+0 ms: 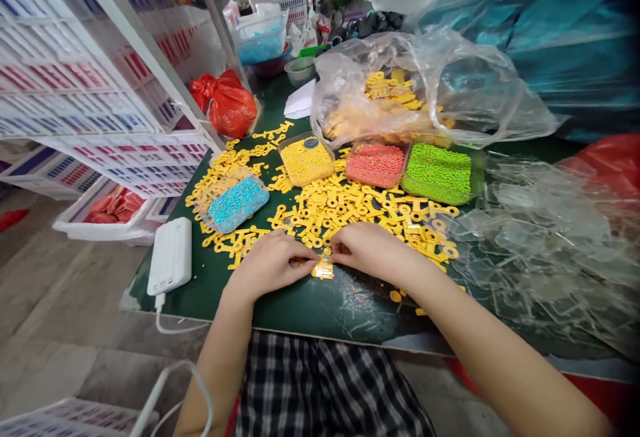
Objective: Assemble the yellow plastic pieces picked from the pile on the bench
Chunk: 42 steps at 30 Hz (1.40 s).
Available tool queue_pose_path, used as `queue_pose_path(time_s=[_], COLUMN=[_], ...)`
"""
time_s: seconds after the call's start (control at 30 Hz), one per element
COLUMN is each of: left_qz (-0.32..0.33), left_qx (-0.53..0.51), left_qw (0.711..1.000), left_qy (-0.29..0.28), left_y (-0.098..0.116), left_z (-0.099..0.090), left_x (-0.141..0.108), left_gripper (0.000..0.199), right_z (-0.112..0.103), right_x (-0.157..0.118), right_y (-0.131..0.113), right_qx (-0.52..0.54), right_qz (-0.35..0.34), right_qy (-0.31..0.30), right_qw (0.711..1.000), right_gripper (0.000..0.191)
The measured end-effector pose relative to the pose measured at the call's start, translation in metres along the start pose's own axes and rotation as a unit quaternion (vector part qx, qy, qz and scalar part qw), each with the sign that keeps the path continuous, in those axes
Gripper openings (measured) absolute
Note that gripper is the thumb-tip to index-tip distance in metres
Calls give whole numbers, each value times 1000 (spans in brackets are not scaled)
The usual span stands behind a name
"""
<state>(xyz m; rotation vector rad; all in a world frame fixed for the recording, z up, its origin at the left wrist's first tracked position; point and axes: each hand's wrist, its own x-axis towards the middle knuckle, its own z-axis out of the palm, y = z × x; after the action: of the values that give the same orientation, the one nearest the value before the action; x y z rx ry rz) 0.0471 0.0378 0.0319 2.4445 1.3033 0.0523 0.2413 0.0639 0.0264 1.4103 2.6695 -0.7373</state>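
Both hands meet over a small yellow plastic piece (323,270) near the front of the green table. My left hand (273,260) pinches its left side between thumb and forefinger. From the right, my right hand (363,247) pinches at its upper edge, fingers curled. The piece has slots in its lower part; its top is partly covered by fingertips. Just beyond the hands lies a heap of loose yellow plastic parts (335,204) with ring ends. Behind the heap stand clear trays of yellow beads (306,159), red beads (376,162) and green beads (440,169). A tray of blue beads (239,200) sits to the left.
A white power bank (170,255) with a cable lies at the table's left edge. Clear plastic pieces (540,244) are piled on the right. Behind the trays rests a clear bag (470,97) of yellow parts. White crates (75,77) and a red bag (233,105) stand left.
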Motion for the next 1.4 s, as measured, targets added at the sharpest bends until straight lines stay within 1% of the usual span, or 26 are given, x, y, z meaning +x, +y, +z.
queue_pose_path(time_s=[0.13, 0.3, 0.43, 0.63, 0.77, 0.9, 1.03, 1.1, 1.17, 1.27, 1.4], left_qz=[27, 45, 95, 197, 228, 222, 172, 149, 134, 115, 112], left_qx=[46, 73, 122, 192, 189, 146, 94, 73, 59, 52, 51], left_qw=[999, 996, 988, 957, 947, 952, 962, 968, 974, 983, 988], left_qy=[0, 8, 17, 88, 124, 150, 189, 190, 174, 133, 89], left_y=[2, 5, 3, -4, -8, -12, -13, -13, -13, -12, -12], left_z=[0, 3, 8, 20, 24, 22, 17, 14, 13, 11, 11], left_x=[0, -2, -4, -1, 2, 1, -2, -2, -2, -2, 0], left_gripper=[20, 23, 25, 38, 39, 41, 40, 41, 44, 48, 52], right_z=[-1, 1, 5, 8, 6, 4, 3, 3, 2, 2, 1], right_x=[0, 2, 5, 5, 4, 3, 1, 1, 0, 1, 0], right_y=[-1, -1, 1, 3, 1, -1, -1, 0, 0, 1, 2], right_qx=[10, 14, 5, -8, -8, -6, 0, 1, 0, -3, -16], right_qz=[5, 1, -1, -23, -23, -6, -9, -11, -11, -10, -15], right_qy=[-9, -25, -34, -29, -23, -30, -19, -14, -10, -9, -13], right_qw=[1000, 1000, 999, 999, 999, 1000, 1000, 1000, 1000, 1000, 1000], right_gripper=[11, 12, 16, 19, 19, 17, 13, 12, 11, 11, 13])
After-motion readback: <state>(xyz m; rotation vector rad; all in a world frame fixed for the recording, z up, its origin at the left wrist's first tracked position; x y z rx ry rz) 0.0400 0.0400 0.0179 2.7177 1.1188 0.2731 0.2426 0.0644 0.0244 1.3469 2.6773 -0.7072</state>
